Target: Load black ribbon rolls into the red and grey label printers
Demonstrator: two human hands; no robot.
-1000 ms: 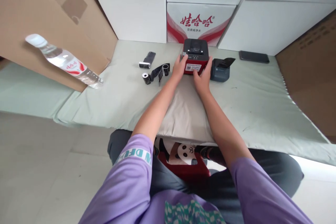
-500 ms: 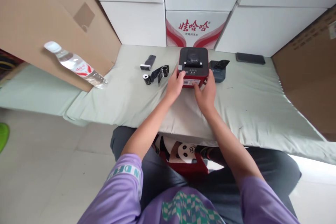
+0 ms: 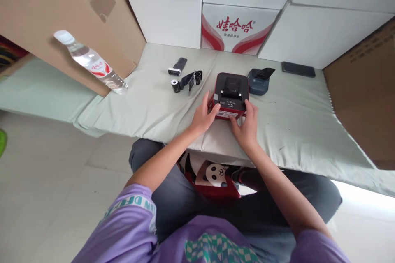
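Note:
A red and black label printer [image 3: 231,90] rests on the cloth, its dark top facing up and its labelled front toward me. At its left front corner, my left hand [image 3: 205,117] has the thumb on the front edge and the fingers along the side. My right hand [image 3: 247,125] grips the right front corner, thumb against the front face. A smaller dark blue device [image 3: 258,86] with a black flap sticking up stands just behind to the right. Left of the printer lie two small rolls joined by black ribbon [image 3: 187,80], and a separate black ribbon roll [image 3: 177,67].
A clear water bottle [image 3: 92,61] stands at the left by a cardboard box [image 3: 77,16]. White cartons [image 3: 166,16] are stacked along the back. A black phone [image 3: 298,69] lies at the back right, near another cardboard box [image 3: 364,98]. The pale green cloth [image 3: 296,131] covers the surface.
The printer has come nearer to me, away from the cartons, with both hands still on it. It now sits farther forward than the small dark blue device. The view has shifted slightly.

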